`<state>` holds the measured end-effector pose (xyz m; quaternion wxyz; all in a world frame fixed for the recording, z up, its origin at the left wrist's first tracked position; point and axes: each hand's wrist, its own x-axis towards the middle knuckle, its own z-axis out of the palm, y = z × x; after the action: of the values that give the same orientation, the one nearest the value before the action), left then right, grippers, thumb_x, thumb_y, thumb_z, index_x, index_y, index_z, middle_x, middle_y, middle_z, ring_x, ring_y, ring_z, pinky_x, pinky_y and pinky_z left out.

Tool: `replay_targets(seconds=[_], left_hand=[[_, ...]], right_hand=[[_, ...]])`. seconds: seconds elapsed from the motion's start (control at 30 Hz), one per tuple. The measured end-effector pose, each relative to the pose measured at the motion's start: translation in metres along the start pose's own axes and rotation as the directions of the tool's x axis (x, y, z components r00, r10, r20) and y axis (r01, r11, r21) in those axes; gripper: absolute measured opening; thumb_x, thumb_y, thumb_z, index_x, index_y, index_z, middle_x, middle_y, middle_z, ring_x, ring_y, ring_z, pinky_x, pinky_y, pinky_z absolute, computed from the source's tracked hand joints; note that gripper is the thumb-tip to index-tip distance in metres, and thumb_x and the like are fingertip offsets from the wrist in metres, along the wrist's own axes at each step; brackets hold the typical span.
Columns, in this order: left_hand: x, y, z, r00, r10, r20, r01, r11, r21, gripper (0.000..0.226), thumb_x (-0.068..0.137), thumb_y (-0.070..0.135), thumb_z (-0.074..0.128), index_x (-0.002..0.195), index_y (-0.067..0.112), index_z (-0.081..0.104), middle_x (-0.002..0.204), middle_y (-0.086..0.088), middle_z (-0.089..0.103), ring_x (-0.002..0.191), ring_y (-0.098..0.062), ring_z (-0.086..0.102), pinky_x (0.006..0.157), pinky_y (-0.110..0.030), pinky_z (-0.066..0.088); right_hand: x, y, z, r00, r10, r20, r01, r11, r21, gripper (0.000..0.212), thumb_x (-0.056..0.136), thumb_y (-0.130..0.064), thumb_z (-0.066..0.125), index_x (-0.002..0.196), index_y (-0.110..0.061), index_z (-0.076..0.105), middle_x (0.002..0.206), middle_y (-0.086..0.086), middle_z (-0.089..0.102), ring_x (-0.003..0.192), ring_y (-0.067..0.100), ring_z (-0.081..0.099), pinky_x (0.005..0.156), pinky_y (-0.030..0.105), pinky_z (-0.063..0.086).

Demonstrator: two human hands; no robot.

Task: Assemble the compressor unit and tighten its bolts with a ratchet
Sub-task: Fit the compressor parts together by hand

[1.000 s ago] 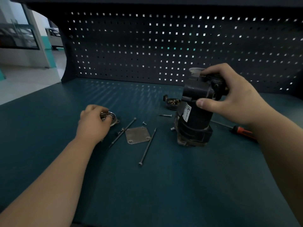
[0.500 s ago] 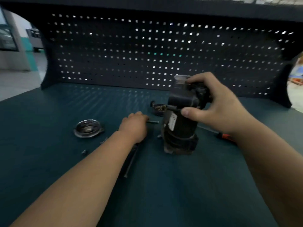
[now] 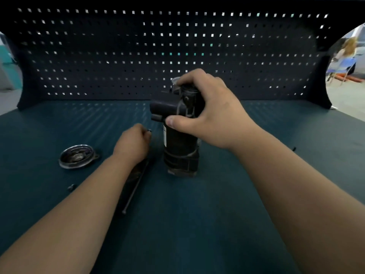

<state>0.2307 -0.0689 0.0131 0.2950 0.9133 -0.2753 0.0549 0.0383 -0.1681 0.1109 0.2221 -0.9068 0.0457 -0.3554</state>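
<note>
A dark, cylindrical compressor unit (image 3: pixel 177 147) stands upright near the middle of a dark teal workbench (image 3: pixel 197 224), its base resting on the surface. The right hand (image 3: pixel 209 117) grips its upper part from the right side, thumb pressed against the front of the body and fingers curled over the top. A small pale label shows on the unit's left side.

Just left of the unit, the left hand (image 3: pixel 132 145) hovers low over the bench with its back to the camera and its fingers curled under. A tiny metal piece (image 3: pixel 149 130) peeks out at the fingertips; whether the hand pinches it cannot be told.

A long thin bolt (image 3: pixel 135 189) lies on the bench, partly under the left forearm. Further left sits a round metal cover (image 3: pixel 78 156), hollow side up. A small fastener (image 3: pixel 71 187) lies nearer the camera, apart from the cover. A dark perforated pegboard (image 3: pixel 118 56) rises behind the bench.
</note>
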Motion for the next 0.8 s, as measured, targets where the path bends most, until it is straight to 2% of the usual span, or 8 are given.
replay_targets(seconds=[0.07,0.17,0.23,0.33,0.47,0.53,0.63,0.8], left_hand=[[-0.021,-0.008,-0.015,0.992,-0.009,-0.125,-0.014,0.984,-0.180,0.016,0.100,0.031,0.048,0.100,0.016,0.054,0.091,0.000,0.058,0.081,-0.018,0.052,0.068,-0.030,0.037],[-0.058,-0.014,-0.037,0.966,-0.007,-0.258,-0.098,0.915,-0.391,0.010,0.099,0.031,0.049,0.094,0.025,0.055,0.081,0.011,0.060,0.074,-0.005,0.057,0.063,-0.020,0.041],[-0.085,-0.015,-0.048,0.944,-0.007,-0.330,-0.183,0.822,-0.540,0.012,0.097,0.031,0.051,0.086,0.034,0.055,0.081,0.011,0.065,0.078,-0.005,0.063,0.070,-0.022,0.048],[-0.112,-0.010,-0.052,0.930,0.043,-0.365,-0.282,0.720,-0.634,0.017,0.091,0.026,0.057,0.081,0.039,0.057,0.080,0.016,0.067,0.077,-0.003,0.064,0.070,-0.016,0.050],[-0.109,0.000,-0.048,0.902,0.056,-0.427,-0.352,0.670,-0.654,0.023,0.087,0.016,0.064,0.082,0.037,0.058,0.083,0.016,0.068,0.079,-0.004,0.065,0.070,-0.012,0.049],[-0.104,0.000,-0.045,0.901,0.046,-0.432,-0.349,0.668,-0.657,0.023,0.089,0.014,0.065,0.084,0.035,0.057,0.083,0.017,0.067,0.079,-0.003,0.064,0.070,-0.013,0.048],[-0.099,-0.001,-0.041,0.904,0.057,-0.424,-0.342,0.692,-0.636,0.021,0.090,0.016,0.066,0.089,0.035,0.058,0.082,0.020,0.067,0.078,0.001,0.063,0.070,-0.012,0.047],[-0.094,0.002,-0.039,0.876,0.171,-0.451,-0.380,0.821,-0.427,0.024,0.089,0.017,0.066,0.102,0.036,0.059,0.082,0.024,0.063,0.083,0.010,0.059,0.068,-0.001,0.040]], right_hand=[[0.005,-0.008,0.011,0.999,0.008,-0.033,-0.010,0.997,-0.077,0.060,0.069,-0.059,0.068,0.118,-0.033,0.046,0.109,-0.012,0.051,0.106,0.011,0.040,0.078,0.034,0.044],[0.017,-0.022,0.031,0.997,0.041,-0.067,-0.055,0.971,-0.230,0.061,0.073,-0.065,0.065,0.119,-0.032,0.043,0.111,-0.007,0.047,0.105,0.015,0.035,0.067,0.032,0.034],[0.025,-0.031,0.040,0.996,0.069,-0.065,-0.087,0.938,-0.336,0.065,0.076,-0.067,0.062,0.123,-0.028,0.040,0.118,0.000,0.047,0.113,0.022,0.038,0.068,0.034,0.034],[0.035,-0.040,0.047,0.996,0.083,-0.009,-0.079,0.891,-0.448,0.067,0.085,-0.065,0.051,0.132,-0.020,0.035,0.130,0.010,0.044,0.122,0.031,0.037,0.076,0.041,0.037],[0.046,-0.042,0.043,0.995,0.052,0.086,0.005,0.829,-0.560,0.054,0.096,-0.057,0.033,0.129,-0.015,0.038,0.130,0.014,0.048,0.121,0.035,0.042,0.100,0.053,0.027],[0.049,-0.040,0.042,0.996,0.006,0.093,0.052,0.795,-0.604,0.052,0.097,-0.056,0.031,0.126,-0.015,0.040,0.124,0.014,0.051,0.116,0.035,0.046,0.102,0.052,0.023],[0.051,-0.035,0.045,0.993,-0.046,0.112,0.100,0.833,-0.544,0.050,0.096,-0.058,0.034,0.122,-0.016,0.041,0.120,0.012,0.051,0.112,0.034,0.049,0.103,0.051,0.024],[0.059,-0.033,0.059,0.982,-0.134,0.131,0.182,0.844,-0.505,0.052,0.094,-0.060,0.038,0.123,-0.017,0.044,0.116,0.008,0.052,0.105,0.031,0.053,0.101,0.049,0.026]])
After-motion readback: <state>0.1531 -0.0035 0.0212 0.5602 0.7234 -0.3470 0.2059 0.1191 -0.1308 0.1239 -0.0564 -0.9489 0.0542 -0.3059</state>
